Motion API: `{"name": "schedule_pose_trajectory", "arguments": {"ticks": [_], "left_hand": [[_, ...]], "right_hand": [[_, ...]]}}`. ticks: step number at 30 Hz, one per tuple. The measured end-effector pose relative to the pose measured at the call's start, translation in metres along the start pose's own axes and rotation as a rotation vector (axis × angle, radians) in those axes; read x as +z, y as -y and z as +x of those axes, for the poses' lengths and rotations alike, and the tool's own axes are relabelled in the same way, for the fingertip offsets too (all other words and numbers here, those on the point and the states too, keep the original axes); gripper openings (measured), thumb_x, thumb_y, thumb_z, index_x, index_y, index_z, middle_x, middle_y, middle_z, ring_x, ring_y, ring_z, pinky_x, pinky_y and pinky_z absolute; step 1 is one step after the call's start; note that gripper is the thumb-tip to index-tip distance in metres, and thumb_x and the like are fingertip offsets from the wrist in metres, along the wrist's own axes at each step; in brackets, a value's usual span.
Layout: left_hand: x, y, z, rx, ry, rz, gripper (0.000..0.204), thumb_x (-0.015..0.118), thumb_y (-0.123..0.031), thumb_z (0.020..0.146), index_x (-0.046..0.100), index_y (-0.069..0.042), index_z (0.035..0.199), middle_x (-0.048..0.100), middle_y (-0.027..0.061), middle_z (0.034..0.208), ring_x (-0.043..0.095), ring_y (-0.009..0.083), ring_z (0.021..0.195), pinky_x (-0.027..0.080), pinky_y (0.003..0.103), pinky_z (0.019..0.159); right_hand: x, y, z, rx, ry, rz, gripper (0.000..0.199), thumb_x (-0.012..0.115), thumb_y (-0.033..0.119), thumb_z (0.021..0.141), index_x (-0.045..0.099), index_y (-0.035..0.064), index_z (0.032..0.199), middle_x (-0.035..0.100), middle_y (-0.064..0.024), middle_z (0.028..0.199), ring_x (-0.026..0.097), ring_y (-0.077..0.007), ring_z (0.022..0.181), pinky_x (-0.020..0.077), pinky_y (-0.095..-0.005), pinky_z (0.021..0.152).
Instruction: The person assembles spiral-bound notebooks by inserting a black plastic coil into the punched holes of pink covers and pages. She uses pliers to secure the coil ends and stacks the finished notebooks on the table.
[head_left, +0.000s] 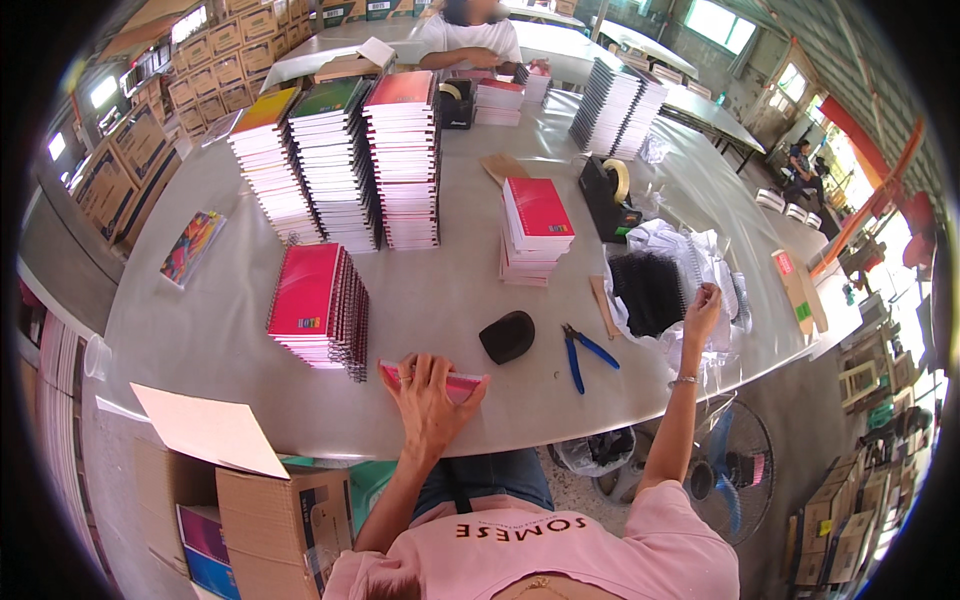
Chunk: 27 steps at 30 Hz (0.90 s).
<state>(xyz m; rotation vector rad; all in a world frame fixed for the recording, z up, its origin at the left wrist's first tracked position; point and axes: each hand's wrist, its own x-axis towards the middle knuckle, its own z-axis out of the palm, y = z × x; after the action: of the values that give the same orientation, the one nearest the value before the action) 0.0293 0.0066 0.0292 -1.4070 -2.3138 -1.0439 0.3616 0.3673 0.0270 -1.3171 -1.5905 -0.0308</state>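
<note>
Near the table's front edge, my left hand point(428, 408) grips a pink-red notebook point(462, 384) held on edge, fingers over its top. My right hand point(704, 312) stretches to the right, fingers pinched on a thin spiral binding coil point(692, 262) that rises from them. Just left of that hand, a heap of black spiral coils point(648, 290) lies in crumpled white plastic point(655, 240). Between my hands are blue-handled cutting pliers point(582, 355) and a rounded black object point(507, 337) whose kind I cannot make out. Spiral-bound red notebooks point(305, 292) are stacked left of my left hand.
Tall notebook stacks point(330, 150) stand at the back left. A loose red pile point(538, 215) sits mid-table near a black tape dispenser point(605, 200). Across the table is another person point(472, 45). Below the edge are an open carton point(270, 500) and a fan point(725, 470).
</note>
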Motion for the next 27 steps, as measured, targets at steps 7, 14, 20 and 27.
{"name": "schedule_pose_trajectory", "arguments": {"ticks": [7, 14, 20, 27], "left_hand": [[-0.002, -0.002, 0.002, 0.026, -0.047, -0.012, 0.038, 0.085, -0.033, 0.065, 0.061, -0.01, 0.084, 0.055, 0.0061, 0.094, 0.049, 0.031, 0.105, 0.027, 0.059, 0.104], [-0.002, 0.001, 0.0, 0.019, -0.031, -0.08, 0.03, 0.084, -0.031, 0.066, 0.065, -0.014, 0.081, 0.058, 0.001, 0.094, 0.048, 0.0293, 0.106, 0.028, 0.057, 0.102], [-0.007, -0.001, 0.003, 0.019, 0.039, -0.113, 0.031, 0.085, -0.036, 0.068, 0.07, -0.017, 0.088, 0.058, -0.0012, 0.095, 0.048, 0.0274, 0.108, 0.025, 0.055, 0.104], [-0.014, 0.006, 0.005, 0.063, 0.11, -0.114, 0.029, 0.08, -0.038, 0.073, 0.072, -0.021, 0.094, 0.057, -0.0027, 0.1, 0.047, 0.025, 0.109, 0.022, 0.055, 0.104]], "right_hand": [[-0.035, 0.106, -0.021, 0.267, 0.196, 1.035, 0.018, 0.069, 0.012, 0.093, 0.068, 0.0028, 0.109, 0.066, -0.0021, 0.098, 0.062, -0.0104, 0.088, 0.0491, -0.0254, 0.085], [-0.05, 0.213, -0.069, 0.05, 0.664, 1.058, 0.022, 0.061, 0.014, 0.098, 0.059, 0.004, 0.117, 0.064, -0.0064, 0.093, 0.062, -0.0127, 0.089, 0.0489, -0.0263, 0.082], [-0.035, 0.255, -0.142, -0.268, 0.964, 0.815, 0.018, 0.058, 0.009, 0.097, 0.057, 0.0034, 0.115, 0.063, -0.0081, 0.094, 0.065, -0.0186, 0.082, 0.0473, -0.0284, 0.069], [-0.032, 0.261, -0.178, -0.397, 1.068, 0.595, 0.017, 0.056, 0.009, 0.095, 0.056, 0.0075, 0.112, 0.062, -0.0071, 0.104, 0.058, -0.0296, 0.098, 0.0399, -0.04, 0.09]]}}
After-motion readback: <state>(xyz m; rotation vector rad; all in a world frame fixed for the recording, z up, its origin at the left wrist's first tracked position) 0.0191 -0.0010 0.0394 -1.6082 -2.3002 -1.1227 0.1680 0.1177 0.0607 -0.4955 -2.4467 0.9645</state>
